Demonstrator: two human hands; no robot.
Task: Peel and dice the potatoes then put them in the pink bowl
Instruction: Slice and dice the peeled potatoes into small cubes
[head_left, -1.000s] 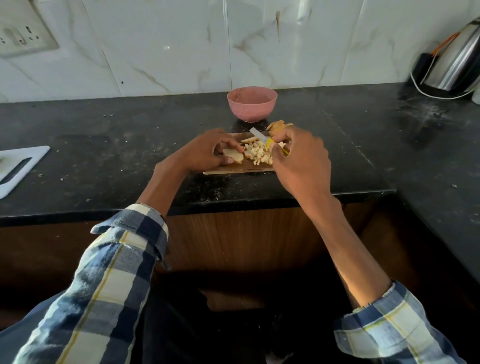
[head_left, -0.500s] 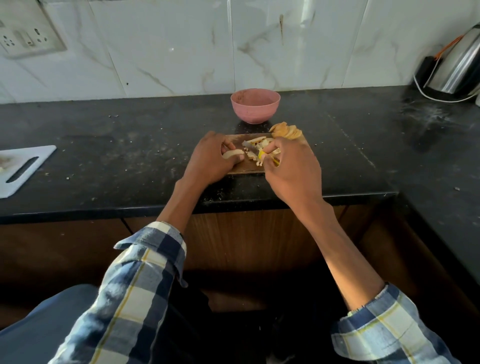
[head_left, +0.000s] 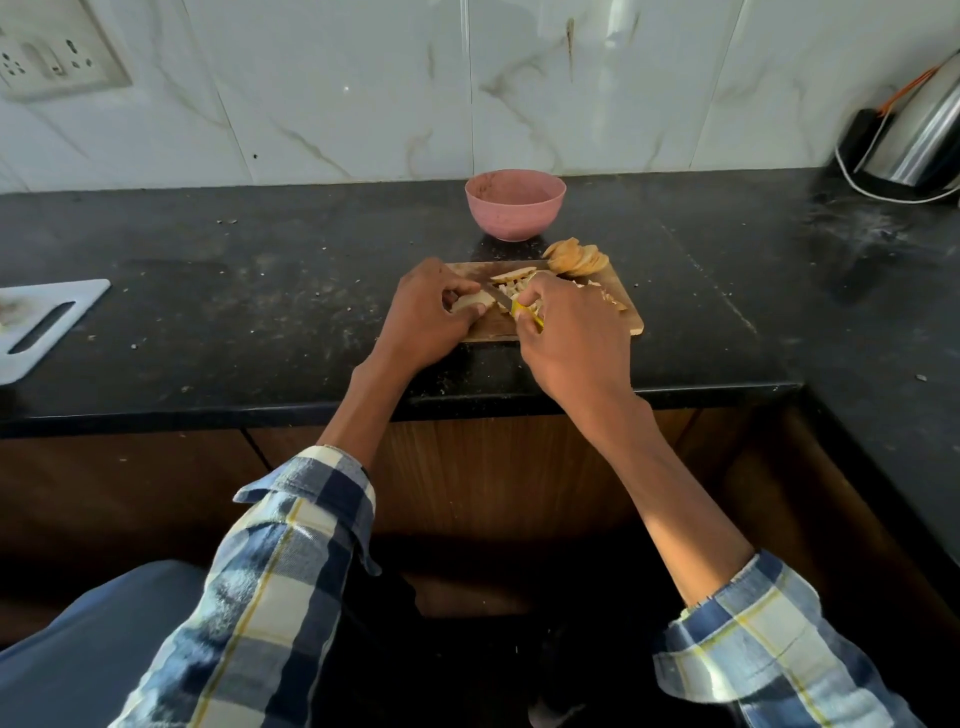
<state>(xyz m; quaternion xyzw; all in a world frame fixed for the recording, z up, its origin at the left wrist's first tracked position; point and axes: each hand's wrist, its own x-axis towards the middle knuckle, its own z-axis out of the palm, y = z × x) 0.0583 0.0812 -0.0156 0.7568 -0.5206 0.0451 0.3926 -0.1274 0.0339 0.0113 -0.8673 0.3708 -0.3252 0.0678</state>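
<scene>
A small wooden cutting board (head_left: 626, 323) lies on the black counter. My left hand (head_left: 423, 317) presses a pale potato slice (head_left: 474, 300) down on the board's left part. My right hand (head_left: 569, 338) grips a yellow-handled knife (head_left: 500, 297), its blade angled against that slice. Diced potato pieces (head_left: 519, 287) lie between my hands, partly hidden by the right one. A fanned stack of potato slices (head_left: 577, 257) rests at the board's far right corner. The pink bowl (head_left: 515, 204) stands just behind the board; its inside looks empty.
A white cutting board (head_left: 39, 327) lies at the counter's left edge. A steel kettle (head_left: 922, 130) with a white cord stands at the back right, where the counter (head_left: 234, 291) turns toward me. A wall socket (head_left: 54, 57) sits upper left.
My hands have come closer together over the potato slice and the knife blade has swung from pointing up at the far side down onto the slice. The camera has shifted slightly.
</scene>
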